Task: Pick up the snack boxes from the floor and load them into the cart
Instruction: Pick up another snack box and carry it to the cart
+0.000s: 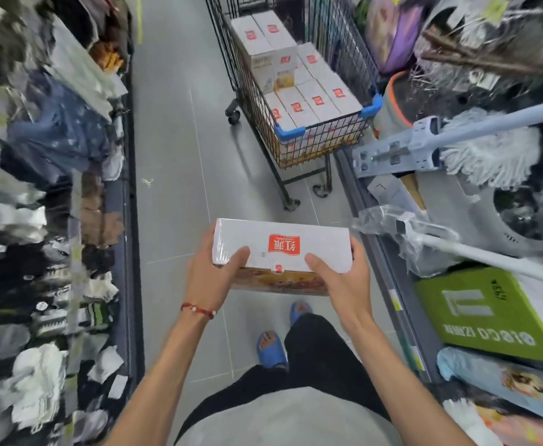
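A white snack box (pixel 312 241) with a red logo is held level in front of me, above the grey floor. My left hand (pixel 210 280) grips its left end, thumb on top. My right hand (pixel 344 281) grips its right end the same way. Ahead and slightly right stands a black wire cart (pixel 265 101) with blue corner guards. Several matching white snack boxes (pixel 308 101) are stacked inside it, filling it nearly to the rim. The held box is well short of the cart.
A narrow aisle of grey floor tiles (pixel 173 156) runs ahead. Clothing racks (pixel 54 140) crowd the left side. On the right, a shelf holds mops (pixel 489 146), a green carton (pixel 501 317) and a wrapped pole (pixel 476 252) jutting toward the aisle.
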`<state>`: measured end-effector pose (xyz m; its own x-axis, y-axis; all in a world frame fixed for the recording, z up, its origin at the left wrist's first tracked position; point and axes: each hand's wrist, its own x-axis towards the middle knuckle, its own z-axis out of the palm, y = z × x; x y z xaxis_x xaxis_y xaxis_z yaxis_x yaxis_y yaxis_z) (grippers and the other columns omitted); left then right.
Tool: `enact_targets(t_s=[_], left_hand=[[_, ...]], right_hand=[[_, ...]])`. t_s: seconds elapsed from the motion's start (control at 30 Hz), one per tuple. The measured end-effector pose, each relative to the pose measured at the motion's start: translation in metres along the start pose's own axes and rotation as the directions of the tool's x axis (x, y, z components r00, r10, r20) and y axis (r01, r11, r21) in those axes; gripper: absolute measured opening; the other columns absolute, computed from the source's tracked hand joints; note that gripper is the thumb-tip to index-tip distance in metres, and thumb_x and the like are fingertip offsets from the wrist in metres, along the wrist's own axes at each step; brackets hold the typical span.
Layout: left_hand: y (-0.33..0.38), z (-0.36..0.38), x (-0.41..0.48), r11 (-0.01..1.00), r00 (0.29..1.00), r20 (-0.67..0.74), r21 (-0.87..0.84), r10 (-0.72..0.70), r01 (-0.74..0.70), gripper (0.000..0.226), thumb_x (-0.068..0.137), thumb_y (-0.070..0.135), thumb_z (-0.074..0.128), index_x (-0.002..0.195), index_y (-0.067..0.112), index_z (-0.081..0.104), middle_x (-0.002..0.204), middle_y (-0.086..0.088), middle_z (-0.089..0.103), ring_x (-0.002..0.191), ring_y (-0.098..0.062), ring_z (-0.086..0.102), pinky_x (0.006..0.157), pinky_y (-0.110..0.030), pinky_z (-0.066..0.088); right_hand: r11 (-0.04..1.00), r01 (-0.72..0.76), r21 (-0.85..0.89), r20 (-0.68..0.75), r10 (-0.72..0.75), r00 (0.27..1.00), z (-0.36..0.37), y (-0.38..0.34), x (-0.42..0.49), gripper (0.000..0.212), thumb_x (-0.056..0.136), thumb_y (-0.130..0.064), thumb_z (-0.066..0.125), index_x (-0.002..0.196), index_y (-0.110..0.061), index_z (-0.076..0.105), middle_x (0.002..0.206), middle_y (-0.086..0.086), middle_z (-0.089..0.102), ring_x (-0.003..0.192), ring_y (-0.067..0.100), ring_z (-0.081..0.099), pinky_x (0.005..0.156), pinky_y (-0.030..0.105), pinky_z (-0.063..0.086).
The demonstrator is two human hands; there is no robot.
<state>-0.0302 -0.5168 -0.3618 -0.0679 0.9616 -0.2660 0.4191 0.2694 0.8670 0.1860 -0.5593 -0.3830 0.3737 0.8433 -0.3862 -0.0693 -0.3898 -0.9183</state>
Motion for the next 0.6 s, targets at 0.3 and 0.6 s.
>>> enact_targets(t_s=[0.3,0.6], left_hand=[[0.055,0.007,0.195,0.999,0.999,-0.033,-0.019,-0.035,0.034,0.043,0.093,0.037,0.067,0.132,0.026,0.052,0.118,0.014,0.064,0.105,0.001,0.061,0.089,-0.021,0.05],[0.113,-0.006,0.366,0.999,1.0,-0.014,-0.048,0.009,-0.01,0.048,0.087,0.04,0.067,0.131,0.034,0.051,0.115,0.021,0.062,0.104,0.009,0.059,0.079,-0.002,0.042]], right_hand=[[0.998,-0.027,0.056,-0.09,0.032,0.995,0.067,-0.079,0.166,0.07,0.085,-0.017,0.084,0.144,-0.024,0.045,0.123,-0.007,0.064,0.11,0.005,0.064,0.066,0.012,0.056],[0.999,0.016,0.048,-0.198,-0.006,0.98,0.133,-0.152,0.302,0.071,0.084,-0.017,0.085,0.144,-0.021,0.048,0.125,-0.011,0.067,0.115,0.005,0.064,0.084,0.019,0.057]])
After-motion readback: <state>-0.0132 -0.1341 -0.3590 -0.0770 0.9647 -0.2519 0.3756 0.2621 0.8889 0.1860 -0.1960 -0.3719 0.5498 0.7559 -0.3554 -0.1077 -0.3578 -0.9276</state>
